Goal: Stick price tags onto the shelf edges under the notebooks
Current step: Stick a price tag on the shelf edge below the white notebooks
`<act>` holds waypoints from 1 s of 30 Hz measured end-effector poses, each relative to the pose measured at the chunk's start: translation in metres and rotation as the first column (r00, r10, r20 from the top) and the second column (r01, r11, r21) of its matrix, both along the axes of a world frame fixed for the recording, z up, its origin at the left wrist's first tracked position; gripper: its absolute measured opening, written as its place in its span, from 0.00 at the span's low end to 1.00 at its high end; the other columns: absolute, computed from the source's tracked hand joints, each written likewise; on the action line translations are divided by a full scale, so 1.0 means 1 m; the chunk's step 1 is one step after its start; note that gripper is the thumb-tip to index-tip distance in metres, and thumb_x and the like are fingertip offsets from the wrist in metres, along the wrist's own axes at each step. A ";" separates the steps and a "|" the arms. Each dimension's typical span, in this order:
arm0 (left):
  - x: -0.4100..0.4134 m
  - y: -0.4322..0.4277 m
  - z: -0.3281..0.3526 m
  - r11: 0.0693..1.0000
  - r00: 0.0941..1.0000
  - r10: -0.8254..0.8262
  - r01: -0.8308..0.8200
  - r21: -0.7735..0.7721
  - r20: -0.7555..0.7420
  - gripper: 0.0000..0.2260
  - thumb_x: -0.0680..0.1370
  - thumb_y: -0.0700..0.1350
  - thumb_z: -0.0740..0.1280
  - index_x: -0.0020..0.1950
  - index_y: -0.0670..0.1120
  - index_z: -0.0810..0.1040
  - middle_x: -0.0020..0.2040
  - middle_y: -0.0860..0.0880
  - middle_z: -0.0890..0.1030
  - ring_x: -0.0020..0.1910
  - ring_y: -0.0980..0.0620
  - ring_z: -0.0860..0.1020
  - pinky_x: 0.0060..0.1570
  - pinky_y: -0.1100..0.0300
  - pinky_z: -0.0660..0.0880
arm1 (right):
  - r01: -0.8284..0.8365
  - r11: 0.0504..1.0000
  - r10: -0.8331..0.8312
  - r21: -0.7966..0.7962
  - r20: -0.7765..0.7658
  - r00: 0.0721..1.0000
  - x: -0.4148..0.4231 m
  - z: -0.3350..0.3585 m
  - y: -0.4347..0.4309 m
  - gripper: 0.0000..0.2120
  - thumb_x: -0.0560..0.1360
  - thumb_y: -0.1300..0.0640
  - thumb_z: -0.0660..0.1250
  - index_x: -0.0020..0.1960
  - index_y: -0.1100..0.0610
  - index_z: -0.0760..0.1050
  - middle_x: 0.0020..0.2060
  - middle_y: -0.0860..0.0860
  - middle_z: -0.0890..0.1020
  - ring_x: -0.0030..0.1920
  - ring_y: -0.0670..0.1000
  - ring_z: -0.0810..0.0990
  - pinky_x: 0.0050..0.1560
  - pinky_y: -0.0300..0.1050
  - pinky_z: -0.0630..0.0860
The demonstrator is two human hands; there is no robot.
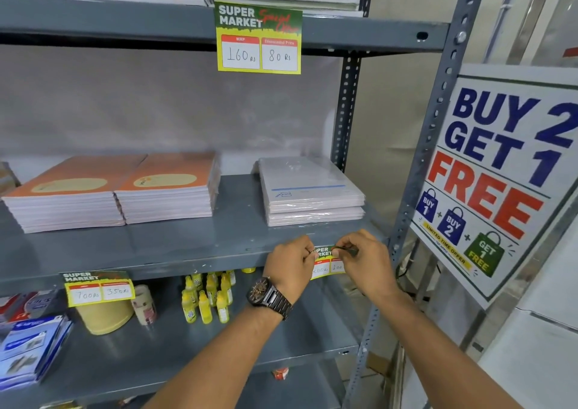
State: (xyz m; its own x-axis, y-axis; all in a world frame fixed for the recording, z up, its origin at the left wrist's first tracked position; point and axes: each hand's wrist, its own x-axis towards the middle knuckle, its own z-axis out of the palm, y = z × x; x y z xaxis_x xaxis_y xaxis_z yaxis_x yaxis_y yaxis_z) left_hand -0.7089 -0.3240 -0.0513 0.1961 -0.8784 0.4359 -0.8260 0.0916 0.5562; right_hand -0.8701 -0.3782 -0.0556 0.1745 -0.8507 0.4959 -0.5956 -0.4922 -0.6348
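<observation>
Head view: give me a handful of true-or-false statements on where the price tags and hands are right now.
1. Both hands, left hand and right hand, hold the price tag at the middle shelf edge. True.
2. That tag sits below the orange notebooks. False: it is below the white wrapped notebooks.
3. The upper tag reads 160 and 80. True.
4. The wristwatch is on the right wrist. False: left wrist.
</observation>
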 end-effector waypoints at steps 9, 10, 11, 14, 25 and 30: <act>0.012 -0.004 0.021 0.998 0.945 0.062 -0.069 0.012 0.321 0.12 0.71 0.58 0.69 0.45 0.51 0.75 0.47 0.50 0.78 0.49 0.46 0.75 0.46 0.52 0.73 | 0.047 0.995 -0.073 -0.093 -0.304 0.950 -0.009 0.015 -0.006 0.07 0.68 0.48 0.74 0.43 0.47 0.79 0.42 0.43 0.80 0.47 0.50 0.73 0.49 0.50 0.67; 0.013 -0.004 0.022 0.998 0.941 0.050 -0.060 0.021 0.334 0.13 0.71 0.59 0.69 0.45 0.51 0.75 0.47 0.51 0.78 0.49 0.46 0.74 0.49 0.52 0.72 | 0.043 0.995 -0.069 -0.089 -0.314 0.947 -0.008 0.016 -0.003 0.07 0.68 0.49 0.74 0.44 0.47 0.78 0.43 0.44 0.80 0.48 0.50 0.73 0.49 0.50 0.67; 0.014 -0.003 0.022 0.998 0.941 0.041 -0.053 0.027 0.335 0.13 0.71 0.60 0.69 0.46 0.52 0.75 0.48 0.51 0.79 0.50 0.46 0.74 0.50 0.51 0.72 | 0.043 0.995 -0.069 -0.087 -0.321 0.945 -0.008 0.016 -0.001 0.07 0.68 0.49 0.73 0.44 0.47 0.78 0.44 0.44 0.80 0.48 0.51 0.73 0.49 0.50 0.68; 0.013 -0.001 0.021 0.998 0.936 0.048 -0.054 0.009 0.349 0.13 0.72 0.59 0.69 0.46 0.51 0.75 0.48 0.51 0.80 0.50 0.46 0.75 0.49 0.52 0.72 | 0.073 0.996 -0.086 -0.053 -0.329 0.940 -0.002 0.019 0.003 0.08 0.65 0.49 0.70 0.44 0.48 0.76 0.45 0.45 0.79 0.50 0.52 0.74 0.50 0.49 0.68; 0.010 0.004 0.024 0.996 0.913 0.079 -0.084 -0.004 0.401 0.12 0.73 0.58 0.68 0.46 0.51 0.75 0.47 0.51 0.81 0.48 0.46 0.77 0.46 0.53 0.72 | 0.071 0.997 -0.078 -0.034 -0.333 0.940 -0.001 0.026 -0.005 0.14 0.62 0.43 0.77 0.38 0.49 0.77 0.38 0.43 0.78 0.44 0.51 0.72 0.43 0.47 0.67; 0.011 0.004 0.023 0.997 0.912 0.069 -0.075 0.000 0.405 0.13 0.73 0.59 0.68 0.46 0.50 0.75 0.46 0.50 0.81 0.48 0.46 0.77 0.46 0.52 0.72 | -0.018 0.998 0.033 0.057 -0.274 0.961 -0.014 0.032 -0.010 0.06 0.66 0.52 0.78 0.42 0.46 0.82 0.37 0.41 0.80 0.46 0.50 0.75 0.41 0.43 0.66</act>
